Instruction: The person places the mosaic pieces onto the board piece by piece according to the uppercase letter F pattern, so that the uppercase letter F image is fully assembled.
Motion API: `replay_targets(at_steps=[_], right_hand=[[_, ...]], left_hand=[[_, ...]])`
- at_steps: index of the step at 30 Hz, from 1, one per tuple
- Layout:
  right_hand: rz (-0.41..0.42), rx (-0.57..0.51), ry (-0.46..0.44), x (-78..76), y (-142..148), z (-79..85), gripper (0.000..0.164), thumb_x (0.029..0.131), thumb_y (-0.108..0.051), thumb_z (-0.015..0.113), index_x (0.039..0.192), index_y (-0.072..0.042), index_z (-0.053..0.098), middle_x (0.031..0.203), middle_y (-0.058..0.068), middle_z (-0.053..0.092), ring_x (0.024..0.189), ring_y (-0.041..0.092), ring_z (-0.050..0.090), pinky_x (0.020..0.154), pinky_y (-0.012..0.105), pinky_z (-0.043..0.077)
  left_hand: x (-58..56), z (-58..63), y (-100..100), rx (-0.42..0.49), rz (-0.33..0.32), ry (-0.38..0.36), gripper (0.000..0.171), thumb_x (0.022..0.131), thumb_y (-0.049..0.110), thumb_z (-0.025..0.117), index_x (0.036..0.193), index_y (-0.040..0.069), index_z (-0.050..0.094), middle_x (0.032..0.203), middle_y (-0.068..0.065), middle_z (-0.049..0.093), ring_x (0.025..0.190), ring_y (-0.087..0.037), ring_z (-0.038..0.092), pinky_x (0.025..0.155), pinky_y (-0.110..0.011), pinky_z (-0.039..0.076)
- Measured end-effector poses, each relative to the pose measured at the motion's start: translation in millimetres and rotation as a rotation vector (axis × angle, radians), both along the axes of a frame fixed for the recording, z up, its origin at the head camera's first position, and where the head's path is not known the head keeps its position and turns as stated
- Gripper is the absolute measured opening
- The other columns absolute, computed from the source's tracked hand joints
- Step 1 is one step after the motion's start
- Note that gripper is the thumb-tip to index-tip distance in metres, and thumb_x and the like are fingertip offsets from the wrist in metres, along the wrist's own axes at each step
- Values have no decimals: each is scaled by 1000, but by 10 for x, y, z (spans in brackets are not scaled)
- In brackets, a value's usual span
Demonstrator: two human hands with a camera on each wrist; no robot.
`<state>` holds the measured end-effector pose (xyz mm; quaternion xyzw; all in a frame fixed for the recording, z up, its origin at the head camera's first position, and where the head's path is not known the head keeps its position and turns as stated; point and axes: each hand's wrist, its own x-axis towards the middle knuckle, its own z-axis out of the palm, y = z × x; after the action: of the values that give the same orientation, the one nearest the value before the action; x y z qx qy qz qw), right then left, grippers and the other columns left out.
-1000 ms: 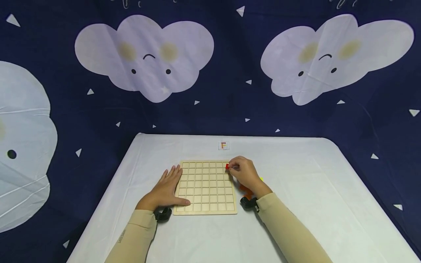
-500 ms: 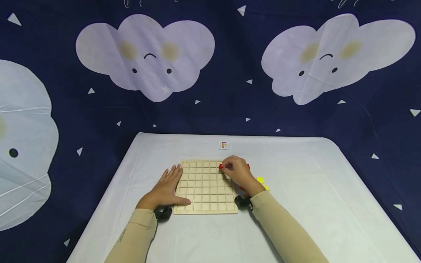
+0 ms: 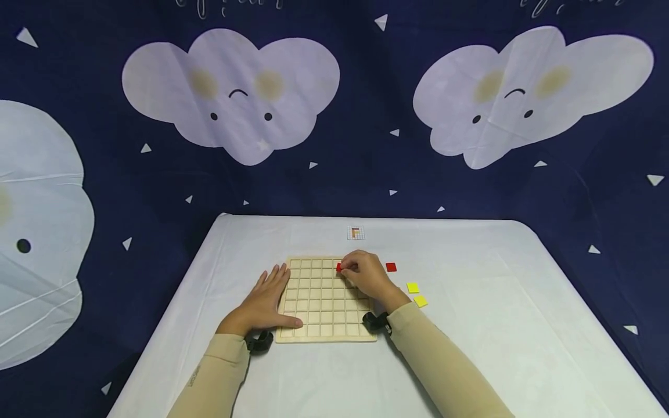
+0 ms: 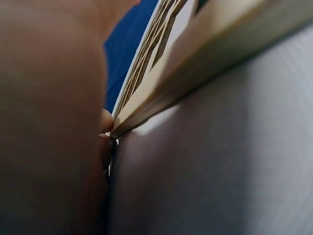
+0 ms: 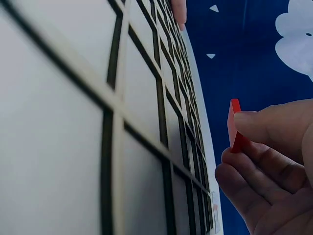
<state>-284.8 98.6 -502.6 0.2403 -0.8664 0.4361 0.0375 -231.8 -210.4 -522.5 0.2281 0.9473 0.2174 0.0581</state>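
A light wooden grid board (image 3: 321, 305) with square cells lies on the white table. My left hand (image 3: 263, 302) rests along its left edge with fingers spread and straight, the thumb lying on the board's front left cells. In the left wrist view, fingertips sit right at the wooden board's edge (image 4: 166, 85). My right hand (image 3: 366, 274) pinches a small red square tile (image 5: 234, 126) between thumb and fingers, over the far row of cells right of the middle. The right wrist view shows that tile standing on edge in the grip, apart from the grid (image 5: 115, 105).
Right of the board lie another red tile (image 3: 391, 267) and two yellow tiles (image 3: 413, 288). A small printed card (image 3: 356, 233) with a coloured grid pattern lies behind the board. A dark blue cloth with clouds (image 3: 230, 93) hangs beyond the table (image 3: 496, 325).
My right hand has moved left across the board's far row with the red tile. The other red tile and the yellow tiles have come into view behind it. My left hand stays put.
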Motion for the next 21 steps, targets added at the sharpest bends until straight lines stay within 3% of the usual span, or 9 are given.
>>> replay_targets(at_steps=[15,21], right_hand=[[19,18,-39,-9,-138,-23,4,96,-4,78,99,-2,79,111,2,71,97,16,69,82,25,58],[30,34,-7,-16,-186,-22,5,95,-2,79,99,-4,79,112,3,72,99,18,69,84,28,58]], left_hand=[[-7,-35,2,-9,7,-5,142,69,79,80,164,-7,20,172,-23,11,159,-37,5,126,-54,3],[-9,-36,0,-19,16,-11,144,68,82,78,165,-5,18,173,-20,10,159,-33,3,126,-51,1]])
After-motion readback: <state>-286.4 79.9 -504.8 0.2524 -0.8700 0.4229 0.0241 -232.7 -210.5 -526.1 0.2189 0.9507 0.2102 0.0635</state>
